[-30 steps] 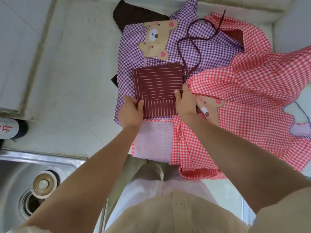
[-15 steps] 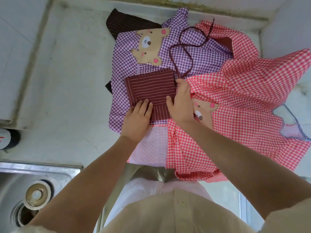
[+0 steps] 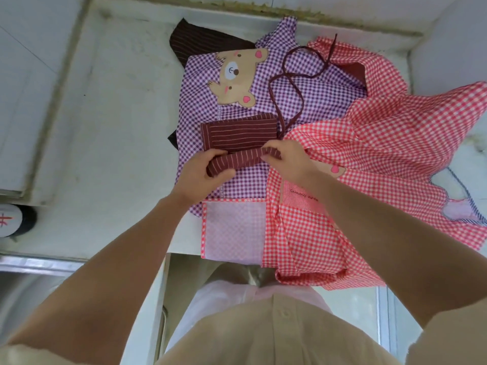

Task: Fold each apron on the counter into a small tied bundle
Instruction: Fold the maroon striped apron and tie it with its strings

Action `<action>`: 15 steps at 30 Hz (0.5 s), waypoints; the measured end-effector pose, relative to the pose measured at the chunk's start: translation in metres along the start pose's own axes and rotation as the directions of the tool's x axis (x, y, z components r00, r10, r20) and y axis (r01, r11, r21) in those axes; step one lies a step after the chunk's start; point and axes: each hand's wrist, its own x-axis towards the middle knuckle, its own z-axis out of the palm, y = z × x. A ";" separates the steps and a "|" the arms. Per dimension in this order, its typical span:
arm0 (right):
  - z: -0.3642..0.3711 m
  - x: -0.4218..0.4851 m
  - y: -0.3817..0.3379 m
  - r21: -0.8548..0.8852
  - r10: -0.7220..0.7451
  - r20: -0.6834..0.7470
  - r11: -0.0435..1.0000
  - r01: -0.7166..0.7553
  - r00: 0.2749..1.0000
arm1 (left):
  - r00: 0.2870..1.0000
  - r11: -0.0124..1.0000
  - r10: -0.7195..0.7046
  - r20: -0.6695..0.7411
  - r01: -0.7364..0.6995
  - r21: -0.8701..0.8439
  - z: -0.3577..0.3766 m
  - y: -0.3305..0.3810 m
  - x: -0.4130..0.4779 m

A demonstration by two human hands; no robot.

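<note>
Apron (image 3: 238,133), one maroon, gripped by left hand (image 3: 201,176) and right hand (image 3: 291,162).

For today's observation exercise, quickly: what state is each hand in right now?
Left hand: closed, gripping the lifted near edge of the maroon striped apron.
Right hand: closed, pinching the same edge.

The striped apron (image 3: 238,134) is maroon with thin pale lines, its tie cord (image 3: 275,106) plain maroon. The purple-and-white gingham apron (image 3: 321,101) bears a tan bear patch (image 3: 237,77); the other gingham apron (image 3: 395,143) is red-and-white. The desk (image 3: 118,127) is off-white.
</note>
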 end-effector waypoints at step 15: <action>0.010 0.038 0.004 0.207 0.201 -0.127 0.963 -0.172 0.971 | 0.908 0.969 -0.148 -0.393 0.213 0.127 0.013 -0.003 0.043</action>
